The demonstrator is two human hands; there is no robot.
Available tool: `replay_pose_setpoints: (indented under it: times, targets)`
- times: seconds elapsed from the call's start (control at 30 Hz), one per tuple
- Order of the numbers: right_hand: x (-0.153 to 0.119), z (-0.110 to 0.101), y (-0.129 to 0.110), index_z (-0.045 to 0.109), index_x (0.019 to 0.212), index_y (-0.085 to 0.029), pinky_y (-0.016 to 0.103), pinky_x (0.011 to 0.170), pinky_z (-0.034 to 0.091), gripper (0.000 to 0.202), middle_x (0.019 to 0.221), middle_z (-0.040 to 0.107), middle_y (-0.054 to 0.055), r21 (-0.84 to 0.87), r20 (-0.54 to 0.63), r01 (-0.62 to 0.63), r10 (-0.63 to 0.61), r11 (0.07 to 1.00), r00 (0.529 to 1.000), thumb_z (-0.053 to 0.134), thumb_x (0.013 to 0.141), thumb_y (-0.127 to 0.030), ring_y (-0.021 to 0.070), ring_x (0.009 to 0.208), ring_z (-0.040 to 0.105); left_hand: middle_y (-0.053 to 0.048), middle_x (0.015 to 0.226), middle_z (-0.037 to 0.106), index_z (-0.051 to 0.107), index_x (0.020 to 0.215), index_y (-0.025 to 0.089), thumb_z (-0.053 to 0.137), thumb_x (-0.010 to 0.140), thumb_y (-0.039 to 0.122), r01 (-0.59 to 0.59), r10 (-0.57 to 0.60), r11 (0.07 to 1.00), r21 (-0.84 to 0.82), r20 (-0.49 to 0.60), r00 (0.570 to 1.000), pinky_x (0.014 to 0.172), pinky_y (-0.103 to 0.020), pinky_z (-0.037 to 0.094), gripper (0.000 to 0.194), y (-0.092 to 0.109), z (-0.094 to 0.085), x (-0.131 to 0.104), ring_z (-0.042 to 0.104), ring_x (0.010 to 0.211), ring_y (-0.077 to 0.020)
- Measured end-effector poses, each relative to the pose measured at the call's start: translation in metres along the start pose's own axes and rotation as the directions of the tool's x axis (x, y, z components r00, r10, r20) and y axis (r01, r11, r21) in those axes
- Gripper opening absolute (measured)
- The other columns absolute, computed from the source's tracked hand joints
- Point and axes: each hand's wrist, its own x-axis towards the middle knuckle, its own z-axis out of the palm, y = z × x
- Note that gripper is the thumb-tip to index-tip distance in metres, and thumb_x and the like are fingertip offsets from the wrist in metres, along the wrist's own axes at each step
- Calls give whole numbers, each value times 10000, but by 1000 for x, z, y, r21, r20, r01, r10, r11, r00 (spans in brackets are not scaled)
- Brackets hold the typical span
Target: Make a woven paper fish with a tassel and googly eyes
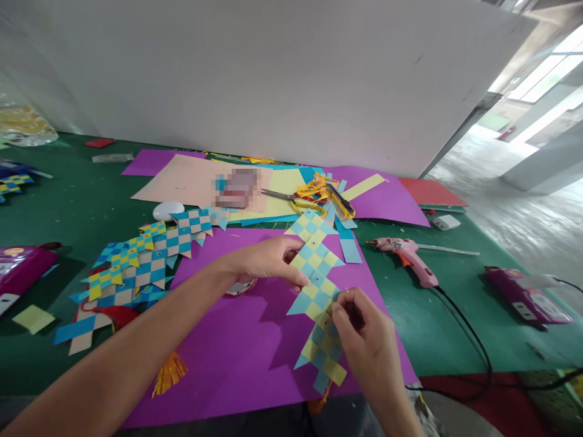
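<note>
A chain of blue-and-yellow woven paper fish (314, 261) hangs over the purple sheet (218, 376), with its lowest fish near the front edge. My left hand (277, 261) pinches the chain's left edge between thumb and fingers, around its middle. Lower down on the right, my right hand (364, 340) has thumb and index finger pressed together at the edge of the lower fish. An orange tassel shows below the chain, by the table edge. Partly hidden under my left forearm is a round red-rimmed object (241, 287).
Many woven paper fish (150, 267) lie piled at the left, near a yellow tassel (169, 371). Scissors (296, 199) and a yellow cutter (340, 201) rest on coloured sheets behind. At the right are a pink glue gun (407, 258) with its cable and a purple power strip (526, 297).
</note>
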Motion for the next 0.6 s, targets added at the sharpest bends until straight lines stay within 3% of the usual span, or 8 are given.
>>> replay_pose_setpoints:
  times: [0.27,0.37,0.5,0.6]
  targets:
    - [14,-19,24,536,677,-207,219,465,361,159,556,511,-42,-129,-169,-33,11,991,986,525,777,-329,103,477,438,36,608,638,484,720,179,754,698,189,7,-6,999,-48,17,1000,548,-220,416,271,0,0,-1,601,579,-116]
    - [17,-27,28,540,712,-211,229,473,351,190,569,503,-43,-135,-206,-45,16,990,978,505,824,-360,108,485,429,37,631,630,481,718,178,770,680,191,17,-15,998,-57,24,1000,537,-222,415,292,0,0,-1,588,566,-110]
    - [18,-24,21,594,780,-211,247,540,365,277,681,573,-9,-130,-31,53,-58,990,998,490,881,-447,132,585,472,41,680,606,494,739,178,802,645,229,14,-14,998,-64,14,1000,524,-225,403,326,-1,1,0,595,595,-120]
    - [18,-12,12,613,821,-206,258,584,371,288,758,600,9,-96,122,98,-86,991,989,575,830,-491,148,652,490,35,718,600,536,777,174,800,653,271,-10,11,999,-44,19,1000,529,-229,395,308,-2,1,0,589,624,-125]
